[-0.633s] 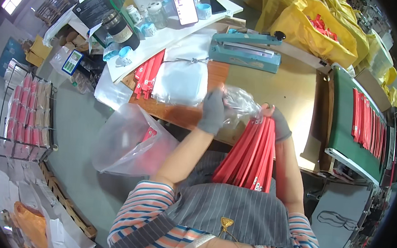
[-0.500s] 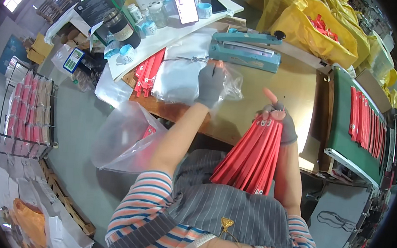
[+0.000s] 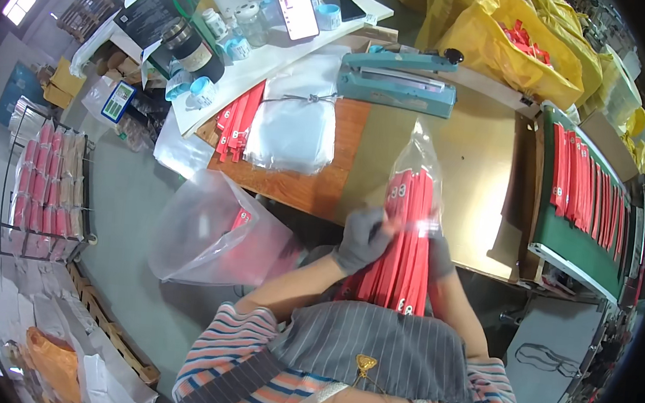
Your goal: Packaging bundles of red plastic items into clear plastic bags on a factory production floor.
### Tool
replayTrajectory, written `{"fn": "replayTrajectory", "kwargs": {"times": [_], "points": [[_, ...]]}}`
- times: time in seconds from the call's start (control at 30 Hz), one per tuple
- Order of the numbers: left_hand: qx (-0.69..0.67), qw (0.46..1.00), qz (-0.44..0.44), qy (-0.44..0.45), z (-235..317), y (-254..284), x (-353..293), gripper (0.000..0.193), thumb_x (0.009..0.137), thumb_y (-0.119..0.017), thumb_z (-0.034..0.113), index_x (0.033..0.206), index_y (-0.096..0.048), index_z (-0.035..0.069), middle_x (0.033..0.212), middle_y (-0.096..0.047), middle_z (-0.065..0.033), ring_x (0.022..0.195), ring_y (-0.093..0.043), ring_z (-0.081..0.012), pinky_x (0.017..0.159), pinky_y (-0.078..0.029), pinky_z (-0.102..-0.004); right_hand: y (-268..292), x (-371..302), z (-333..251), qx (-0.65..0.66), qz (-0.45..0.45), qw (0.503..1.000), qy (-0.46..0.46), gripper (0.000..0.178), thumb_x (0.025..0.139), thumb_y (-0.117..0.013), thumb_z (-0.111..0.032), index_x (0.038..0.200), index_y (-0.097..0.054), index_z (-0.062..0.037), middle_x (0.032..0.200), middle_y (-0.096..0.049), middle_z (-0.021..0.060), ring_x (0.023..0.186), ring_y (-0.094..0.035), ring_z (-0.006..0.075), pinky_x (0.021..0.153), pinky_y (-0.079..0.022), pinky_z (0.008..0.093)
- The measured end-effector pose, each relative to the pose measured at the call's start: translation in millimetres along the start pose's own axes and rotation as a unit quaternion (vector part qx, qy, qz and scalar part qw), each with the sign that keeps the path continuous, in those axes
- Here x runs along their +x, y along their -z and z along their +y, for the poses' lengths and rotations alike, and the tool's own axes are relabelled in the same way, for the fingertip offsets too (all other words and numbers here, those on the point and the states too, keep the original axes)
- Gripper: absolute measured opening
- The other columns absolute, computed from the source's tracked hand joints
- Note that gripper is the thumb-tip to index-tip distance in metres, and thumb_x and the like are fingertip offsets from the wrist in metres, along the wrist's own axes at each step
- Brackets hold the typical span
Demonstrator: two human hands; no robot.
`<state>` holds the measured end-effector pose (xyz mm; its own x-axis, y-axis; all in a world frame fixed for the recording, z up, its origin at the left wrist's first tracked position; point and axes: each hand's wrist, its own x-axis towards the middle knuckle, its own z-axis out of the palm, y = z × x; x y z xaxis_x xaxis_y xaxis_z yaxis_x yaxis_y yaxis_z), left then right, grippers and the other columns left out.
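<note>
A bundle of long, flat red strips with small white markings (image 3: 387, 272) stands in front of my apron. Over its upper end sits a clear plastic bag (image 3: 420, 152), its closed tip pointing away from me. My left hand (image 3: 365, 241), in a grey glove with bare fingertips, is closed at the left side of the bundle, where the bag's edge seems to lie. On the other side, my gloved right hand (image 3: 439, 252) grips the bundle; its fingers are blurred and partly hidden behind the strips.
A stack of clear bags (image 3: 292, 122) lies on the table, beside loose red strips (image 3: 239, 121). Behind stands a teal bag sealer (image 3: 397, 89). To the right, a green conveyor belt (image 3: 576, 243) carries more red strips. A large plastic sack (image 3: 201, 229) hangs at the left.
My left hand has come back from the bag stack with a clear bag, which now covers the bundle's top. My right hand and the strips have shifted slightly left.
</note>
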<state>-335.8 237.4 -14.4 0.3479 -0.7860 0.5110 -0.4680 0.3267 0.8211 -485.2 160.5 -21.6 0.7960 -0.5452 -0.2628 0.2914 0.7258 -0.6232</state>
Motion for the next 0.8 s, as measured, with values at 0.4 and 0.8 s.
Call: {"fn": "replayTrajectory", "kwargs": {"times": [0.4,0.8], "points": [[-0.005,0.996,-0.088,-0.016,-8,-4,-36,0.034,0.088,-0.058,0.020,0.063,-0.043,0.002,0.057,-0.040,-0.0156,0.049,-0.045,-0.0320,0.049,-0.036,-0.0386,43,-18,60,-0.087,0.149,0.983,0.059,0.050,0.095,-0.041,-0.042,0.125,-0.046,-0.0027,0.118,-0.055,0.0094,0.100,-0.058,0.0211,0.088,-0.047,0.0322],[0.030,0.999,-0.013,-0.040,31,14,86,0.017,0.080,-0.063,0.005,0.091,-0.050,0.005,0.056,-0.046,-0.0067,0.049,-0.047,-0.0146,0.049,-0.040,-0.0306,-56,-8,-81,-0.646,0.237,0.564,0.457,0.009,0.078,-0.062,-0.001,0.082,-0.056,-0.0065,0.052,-0.042,0.0046,0.044,-0.041,0.0133,0.045,-0.037,0.0256]]}}
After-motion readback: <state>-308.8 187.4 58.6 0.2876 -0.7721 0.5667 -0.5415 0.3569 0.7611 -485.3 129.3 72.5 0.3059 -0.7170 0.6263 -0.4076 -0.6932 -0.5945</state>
